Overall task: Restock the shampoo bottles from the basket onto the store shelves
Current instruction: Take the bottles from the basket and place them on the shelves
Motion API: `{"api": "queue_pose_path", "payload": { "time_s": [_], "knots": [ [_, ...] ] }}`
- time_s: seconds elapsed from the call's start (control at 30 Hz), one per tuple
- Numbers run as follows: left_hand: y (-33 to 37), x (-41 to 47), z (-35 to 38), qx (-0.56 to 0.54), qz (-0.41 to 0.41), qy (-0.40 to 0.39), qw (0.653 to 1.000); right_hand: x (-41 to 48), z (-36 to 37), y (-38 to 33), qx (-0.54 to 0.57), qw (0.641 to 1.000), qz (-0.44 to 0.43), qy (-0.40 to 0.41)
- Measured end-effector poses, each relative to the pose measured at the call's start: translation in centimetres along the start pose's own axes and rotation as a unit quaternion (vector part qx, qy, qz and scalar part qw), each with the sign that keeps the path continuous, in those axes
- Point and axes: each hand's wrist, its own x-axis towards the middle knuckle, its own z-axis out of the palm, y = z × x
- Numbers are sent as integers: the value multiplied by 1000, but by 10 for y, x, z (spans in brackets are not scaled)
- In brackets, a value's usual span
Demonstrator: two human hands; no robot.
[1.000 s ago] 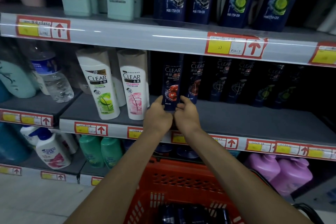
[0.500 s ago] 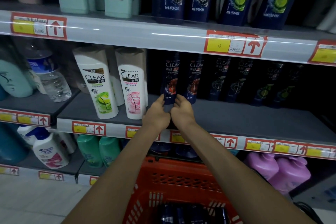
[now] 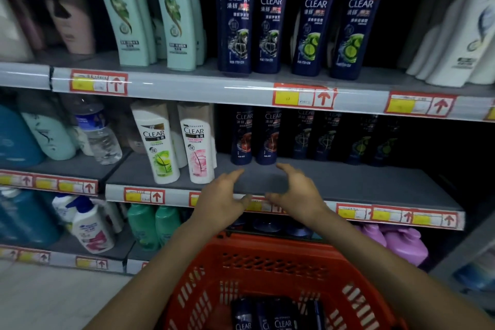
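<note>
Now we are hovering left hand [image 3: 222,199] and right hand [image 3: 300,194] empty, fingers loosely spread, best reaching straight down into the basket [image 3: 267,249].

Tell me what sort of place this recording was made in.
Most likely a supermarket or drugstore hair-care aisle: tiered shelves lined with Clear shampoo bottles, red-and-yellow price tags along the shelf edges, and a red plastic shopping basket below.

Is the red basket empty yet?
Not empty: several dark CLEAR bottles show at the bottom of the red basket. Their exact count is unclear.
</note>
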Motion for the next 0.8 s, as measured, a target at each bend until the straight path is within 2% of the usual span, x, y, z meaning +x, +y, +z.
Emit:
{"api": "queue_pose_path", "payload": {
  "time_s": [0.13, 0.37, 0.5, 0.63, 0.8],
  "knots": [
    [14, -42, -8, 121, 20, -38, 992, -43, -17, 17, -59, 997, -21, -56],
    [5, -109, 28, 202, -5, -130, 971, -132, -4, 77, -82, 981, -46, -172],
    [-17, -139, 58, 244, 13, -190, 951, -167, 26, 127, -179, 932, -17, -315],
    [-48, -163, 93, 302, 35, -277, 911, -185, 44, 161, -233, 869, 47, -433],
    [-76, -166, 120, 356, 45, -441, 823, -199, 53, 183, -294, 855, -6, -428]
  ]
}}
